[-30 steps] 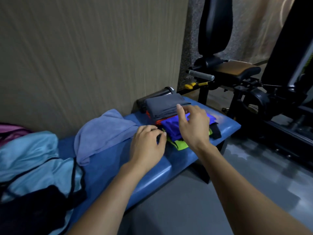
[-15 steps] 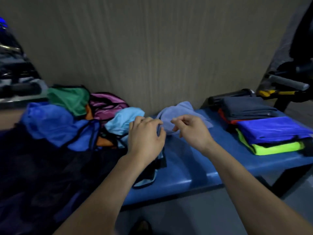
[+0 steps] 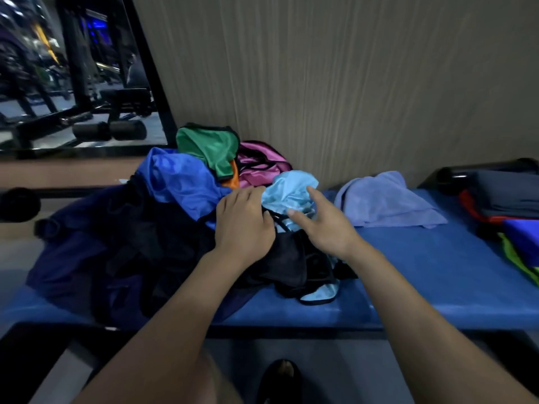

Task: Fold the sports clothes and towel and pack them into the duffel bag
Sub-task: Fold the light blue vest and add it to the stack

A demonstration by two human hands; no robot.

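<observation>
Both hands (image 3: 328,228) at light-blue garment (image 3: 291,193), bench (image 3: 408,263).

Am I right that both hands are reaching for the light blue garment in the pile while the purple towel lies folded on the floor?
Not quite: the head view shows the towel lying crumpled on the bench, not the floor. Both hands, left and right, do reach for the light blue garment.

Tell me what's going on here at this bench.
A person is sorting sports clothes on a blue bench. Both hands are at a heap of unfolded garments: the left hand rests on the pile, and the right hand reaches with fingers spread toward the light blue garment. A lavender towel lies loose beside the heap, not yet folded. Folded clothes are already stacked at the right end. A dark bag sits at the left.
</observation>
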